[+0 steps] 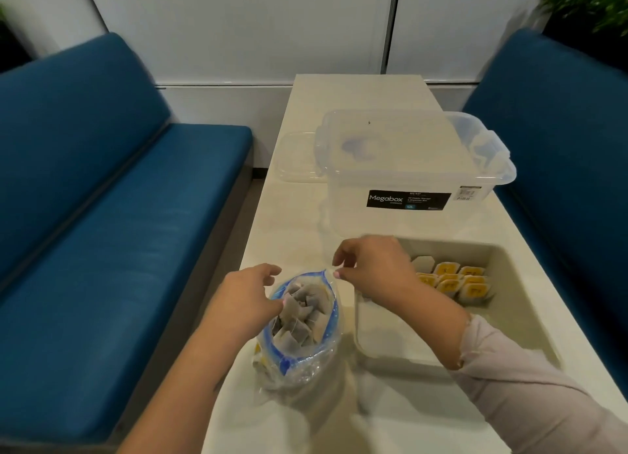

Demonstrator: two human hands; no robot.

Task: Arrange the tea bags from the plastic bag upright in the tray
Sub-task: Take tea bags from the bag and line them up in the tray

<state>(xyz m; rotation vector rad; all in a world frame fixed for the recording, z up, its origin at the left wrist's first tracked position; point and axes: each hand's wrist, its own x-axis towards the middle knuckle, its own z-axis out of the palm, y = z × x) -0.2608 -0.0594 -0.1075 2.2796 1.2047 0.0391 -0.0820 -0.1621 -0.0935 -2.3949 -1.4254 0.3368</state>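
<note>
Plastic bag (299, 331) stands on the desk (356, 93), mouth open, right between my two hands. Loose tea bags (302, 314) fill it, sitting just below and beside my left fingers (272, 276). Left hand (248, 300) is at the bag's left rim, fingers curled, thumb and fingertips on the blue zip edge, gripping it as far as I can see. One pink nail is right at the nearest tea bag; I can't tell if it touches.

Right hand (373, 266) is at the far right corner of the bag mouth. Right fingers (339, 275) are bent and pressed close, pinching the top corner of the bag; frame is a bit blurred there, so the contact looks like a pinch but it's fine detail. Nothing else is in that hand.

Tray (509, 304) lies just right of my right hand, behind the wrist, touching or nearly touching the bag side, can't say which. In its far part, yellow-tagged tea bags (455, 280) stand upright in rows, just beyond my right knuckles. Near part of the tray is partly covered by my right forearm and sleeve (530, 385).

Past my fingers, a clear storage box (414, 168) with a black label sits on the desk, its lid (295, 157) lying to the left of it. Blue benches (102, 215) are on both sides.
</note>
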